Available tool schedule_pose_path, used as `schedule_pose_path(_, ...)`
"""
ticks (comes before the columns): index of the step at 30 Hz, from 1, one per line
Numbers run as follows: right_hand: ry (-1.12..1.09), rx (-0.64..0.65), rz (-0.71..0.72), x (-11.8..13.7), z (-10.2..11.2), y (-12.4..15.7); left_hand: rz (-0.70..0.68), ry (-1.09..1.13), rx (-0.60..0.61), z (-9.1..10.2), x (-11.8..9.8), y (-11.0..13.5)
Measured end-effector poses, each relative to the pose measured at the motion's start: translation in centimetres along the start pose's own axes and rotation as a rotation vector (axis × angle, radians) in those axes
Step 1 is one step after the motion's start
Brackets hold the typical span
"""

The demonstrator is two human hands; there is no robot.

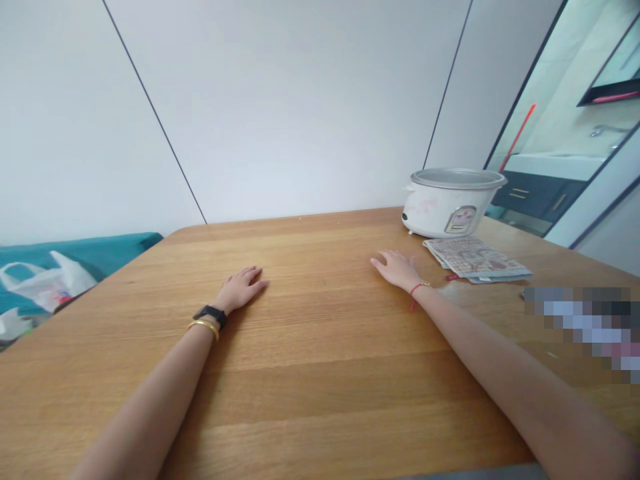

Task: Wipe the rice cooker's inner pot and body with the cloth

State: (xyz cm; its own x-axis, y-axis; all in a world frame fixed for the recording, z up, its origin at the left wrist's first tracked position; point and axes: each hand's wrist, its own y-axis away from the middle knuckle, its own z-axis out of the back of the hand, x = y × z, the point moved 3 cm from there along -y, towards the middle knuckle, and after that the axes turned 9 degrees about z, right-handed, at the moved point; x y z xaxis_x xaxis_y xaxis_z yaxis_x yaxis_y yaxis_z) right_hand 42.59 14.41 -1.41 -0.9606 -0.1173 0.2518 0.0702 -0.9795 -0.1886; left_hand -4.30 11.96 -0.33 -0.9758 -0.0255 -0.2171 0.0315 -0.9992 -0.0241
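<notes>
Both arms reach forward over a wooden table (300, 347). My left hand (240, 288) lies palm down on the wood left of the middle, fingers stretched out and holding nothing. A black watch (213, 313) and a gold bangle (204, 325) circle that wrist. On the right, my right hand (399, 268) also rests flat with its fingers spread and nothing in it; a red string bracelet (416, 289) is on its wrist. Nearest to it is a folded patterned cloth (477, 259), a little to its right. Behind the cloth stands a white rice cooker (445, 207) without a lid.
A pixelated patch hides whatever lies at the table's right edge. Plastic bags (55, 280) sit on a teal seat (120, 250) at the left. A pale panelled wall (300, 107) rises behind the table. Through an opening at right, a washbasin (560, 165) shows.
</notes>
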Motion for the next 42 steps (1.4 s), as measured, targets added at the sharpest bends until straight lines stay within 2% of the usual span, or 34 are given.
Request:
schedule_pose_path(9, 0.057, 0.019, 0.094, -0.4, -0.5, 0.6, 0.001, -0.033, -0.039, 0.3, -0.1, 0.6)
schedule_pose_path(22, 0.061, 0.043, 0.146, -1.2, -0.8, 0.8, 0.000, -0.030, -0.044, -0.1, 0.1, 0.5)
schedule_pose_path(31, 0.043, 0.041, 0.193, -1.8, 0.0, 1.0, -0.028, -0.022, -0.053, -0.2, 0.3, 0.3)
schedule_pose_path(38, 0.049, -0.012, 0.118, -1.6, 0.2, 1.2, 0.058, 0.285, -0.133, -0.8, 1.6, -0.2)
schedule_pose_path(42, 0.049, 0.002, 0.124, -1.4, 0.2, 1.3, 0.055, 0.290, -0.123, -1.2, 1.9, -0.4)
